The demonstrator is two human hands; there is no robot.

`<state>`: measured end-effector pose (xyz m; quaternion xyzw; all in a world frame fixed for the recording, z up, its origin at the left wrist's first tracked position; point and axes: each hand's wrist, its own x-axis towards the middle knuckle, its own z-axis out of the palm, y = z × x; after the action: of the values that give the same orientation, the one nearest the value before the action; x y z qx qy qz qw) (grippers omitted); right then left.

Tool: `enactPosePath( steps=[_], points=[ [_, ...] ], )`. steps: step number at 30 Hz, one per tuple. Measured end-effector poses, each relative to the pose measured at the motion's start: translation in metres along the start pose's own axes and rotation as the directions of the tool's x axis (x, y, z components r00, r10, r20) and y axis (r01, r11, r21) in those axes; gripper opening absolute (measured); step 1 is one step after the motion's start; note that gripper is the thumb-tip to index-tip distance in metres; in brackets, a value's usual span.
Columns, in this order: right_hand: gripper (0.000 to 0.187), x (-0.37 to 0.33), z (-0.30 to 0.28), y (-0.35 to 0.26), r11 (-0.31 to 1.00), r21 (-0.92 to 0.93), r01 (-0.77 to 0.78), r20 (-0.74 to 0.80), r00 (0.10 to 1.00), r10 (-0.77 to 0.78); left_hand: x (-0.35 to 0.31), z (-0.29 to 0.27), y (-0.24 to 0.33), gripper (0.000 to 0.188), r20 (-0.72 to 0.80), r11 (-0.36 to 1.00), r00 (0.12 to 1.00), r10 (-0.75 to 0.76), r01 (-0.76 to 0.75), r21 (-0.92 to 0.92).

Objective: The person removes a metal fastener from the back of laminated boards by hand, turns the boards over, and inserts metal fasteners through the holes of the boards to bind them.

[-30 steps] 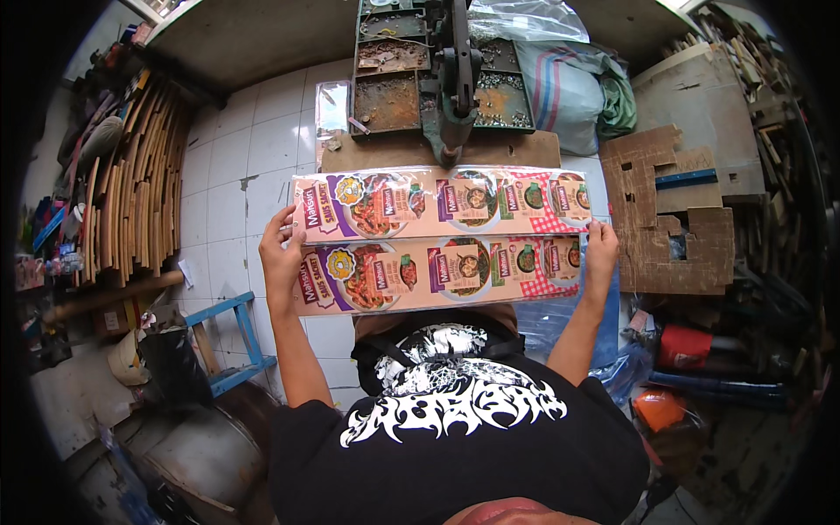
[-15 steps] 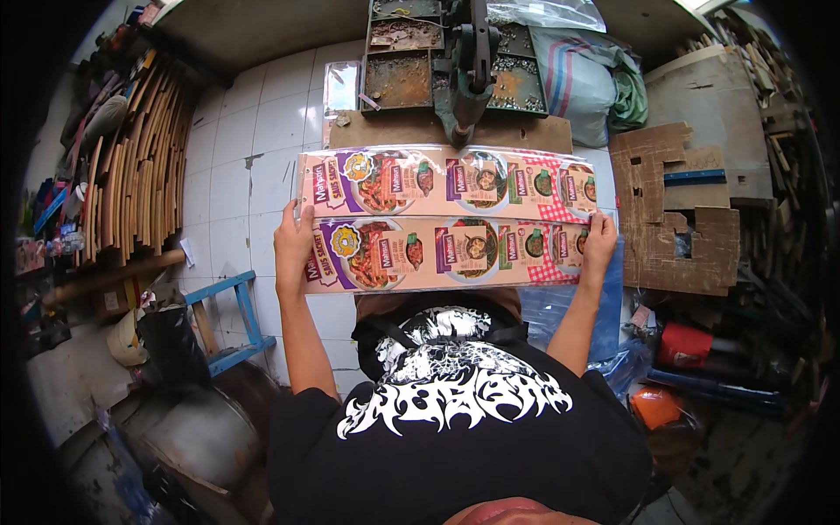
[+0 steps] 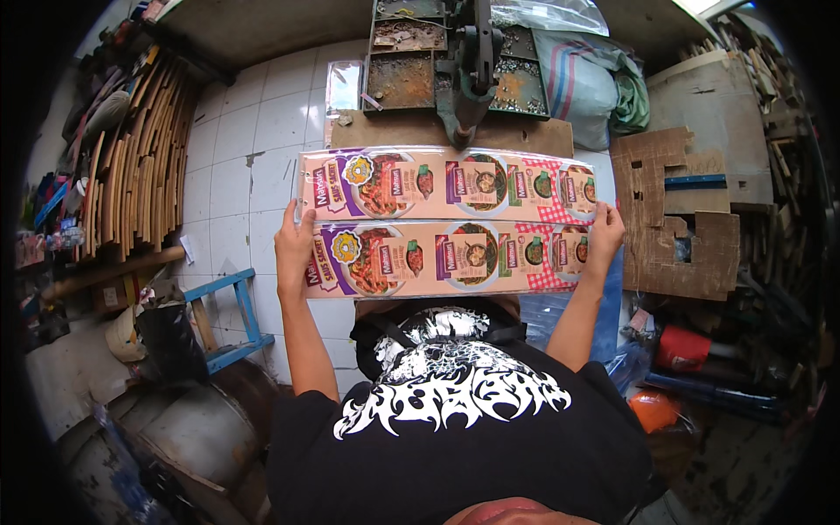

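Observation:
In front of my chest lies a long printed panel in two strips, peach with food pictures and a glossy clear covering. The far strip (image 3: pixel 429 197) rests under the head of a dark green metal press (image 3: pixel 466 109). The near strip (image 3: pixel 424 271) hangs closer to my shirt. At the left end, my left hand (image 3: pixel 296 245) is closed around the panel's edge near the seam, thumb on top. My right hand (image 3: pixel 605 232) grips the right end at about the same height. Undersides of both hands are hidden by the panel.
Behind the panel is a brown board (image 3: pixel 367 136), with a compartmented metal tray (image 3: pixel 398 79) of small metal pieces beyond. A white woven sack (image 3: pixel 573 92) sits at the far right, cut cardboard (image 3: pixel 647 219) nearer. Left stand stacked boards (image 3: pixel 144 166) and a blue frame (image 3: pixel 254 315).
The near strip's front edge has come slightly closer to me, and my right hand has shifted slightly outward. Both hands keep their hold on the panel's ends.

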<state>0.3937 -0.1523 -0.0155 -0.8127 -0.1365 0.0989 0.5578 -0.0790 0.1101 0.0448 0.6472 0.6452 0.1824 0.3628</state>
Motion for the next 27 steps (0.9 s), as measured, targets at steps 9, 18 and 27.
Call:
enactPosePath(
  steps=[9,18,27],
  points=[
    [0.026,-0.038,0.104,-0.094,0.933,-0.245,0.265,0.308,0.934,-0.184,0.003,0.012,-0.010,0.055,-0.184,0.952,0.976,0.116,-0.056,0.301],
    [0.040,-0.075,0.184,-0.132,0.940,-0.176,0.293,0.519,0.839,-0.164,-0.005,0.056,0.039,0.036,-0.235,0.857,0.826,0.513,-0.508,0.086],
    [0.069,-0.094,0.124,-0.178,0.030,0.271,-0.962,0.937,0.256,-0.237,0.001,0.070,0.028,0.033,-0.224,0.796,0.774,0.592,-0.518,0.313]
  ],
)
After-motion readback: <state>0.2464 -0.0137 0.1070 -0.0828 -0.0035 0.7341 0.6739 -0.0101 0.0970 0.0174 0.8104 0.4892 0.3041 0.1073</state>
